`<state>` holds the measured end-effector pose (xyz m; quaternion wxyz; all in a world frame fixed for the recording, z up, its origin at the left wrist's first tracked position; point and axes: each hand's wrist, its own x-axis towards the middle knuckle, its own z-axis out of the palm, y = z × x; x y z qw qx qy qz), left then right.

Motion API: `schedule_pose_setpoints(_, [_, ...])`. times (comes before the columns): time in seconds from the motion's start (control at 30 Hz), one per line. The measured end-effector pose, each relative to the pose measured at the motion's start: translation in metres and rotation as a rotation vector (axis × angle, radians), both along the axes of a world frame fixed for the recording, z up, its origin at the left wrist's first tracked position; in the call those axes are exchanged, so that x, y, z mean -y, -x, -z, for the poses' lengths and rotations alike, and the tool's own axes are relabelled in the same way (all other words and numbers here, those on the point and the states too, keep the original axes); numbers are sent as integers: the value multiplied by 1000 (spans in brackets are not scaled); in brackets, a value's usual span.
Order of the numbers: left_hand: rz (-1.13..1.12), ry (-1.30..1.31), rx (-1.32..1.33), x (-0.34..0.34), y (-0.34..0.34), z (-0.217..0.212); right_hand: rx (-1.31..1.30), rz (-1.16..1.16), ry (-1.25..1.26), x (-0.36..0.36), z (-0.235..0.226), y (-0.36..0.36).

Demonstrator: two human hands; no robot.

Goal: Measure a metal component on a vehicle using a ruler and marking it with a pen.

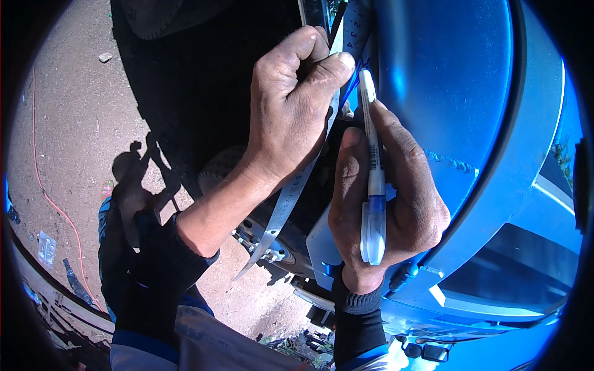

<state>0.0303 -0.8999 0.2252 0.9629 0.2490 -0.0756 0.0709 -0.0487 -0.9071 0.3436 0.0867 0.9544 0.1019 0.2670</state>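
Observation:
My left hand is closed, with thumb and fingers pinched on a steel ruler near its upper end. The ruler is a thin, shiny, marked metal strip that slants down to the lower left, below my forearm. My right hand grips a white marker pen, its clear cap pushed onto the rear end. The pen points up, with its tip beside my left thumb, at the edge of a blue metal panel. Whether the tip touches the surface I cannot tell.
Dark shade and a tyre lie beyond my left hand. A wheel hub shows below the ruler. On the sandy ground run a thin red cord and a bottle. A blue rope crosses the panel at right.

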Motion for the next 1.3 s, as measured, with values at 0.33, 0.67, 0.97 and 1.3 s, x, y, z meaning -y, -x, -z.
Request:
schedule_pose_setpoints(0.33, [66,47,-74,-2,4,-10,-147,116,-75,-8,0,39])
schedule_pose_setpoints(0.67, [-62,-86,40,0,2,-2,-127,120,-96,-11,-3,58])
schedule_pose_setpoints(0.97, [101,48,-96,-1,7,-8,33,116,-139,-10,-5,16])
schedule_pose_setpoints(1.3, [21,-10,3,1,2,1,110,4,-84,6,3,-16])
